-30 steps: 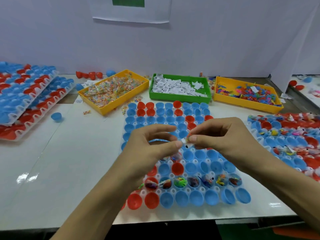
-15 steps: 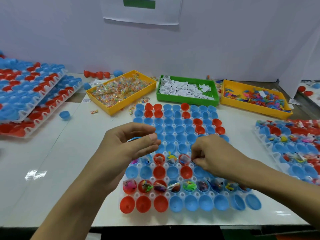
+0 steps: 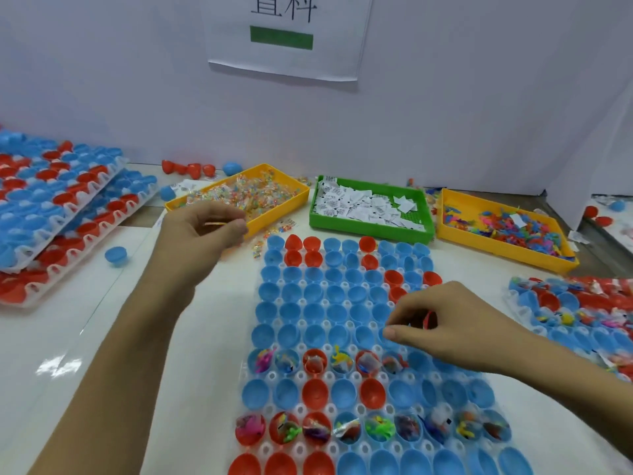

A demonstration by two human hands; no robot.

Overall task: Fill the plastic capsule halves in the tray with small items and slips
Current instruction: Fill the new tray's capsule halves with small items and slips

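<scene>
Fingers (image 3: 399,332) of right hand (image 3: 455,323) curled, pinching something small and red above tray (image 3: 274,375) mid-worktop, presumably for dropping into an empty blue capsule half (image 3: 337,334). Left hand (image 3: 198,234) loosely curled, seemingly empty, reaching toward yellow bin (image 3: 274,214) at far edge, likely for more items.

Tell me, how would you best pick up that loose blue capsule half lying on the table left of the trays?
The loose blue capsule half seems to lie dome-up with its rim on the table, apart from the stacked trays. Probably come straight down from above and pinch the dome across its sides, since the rim looks flush against the tabletop.
</scene>
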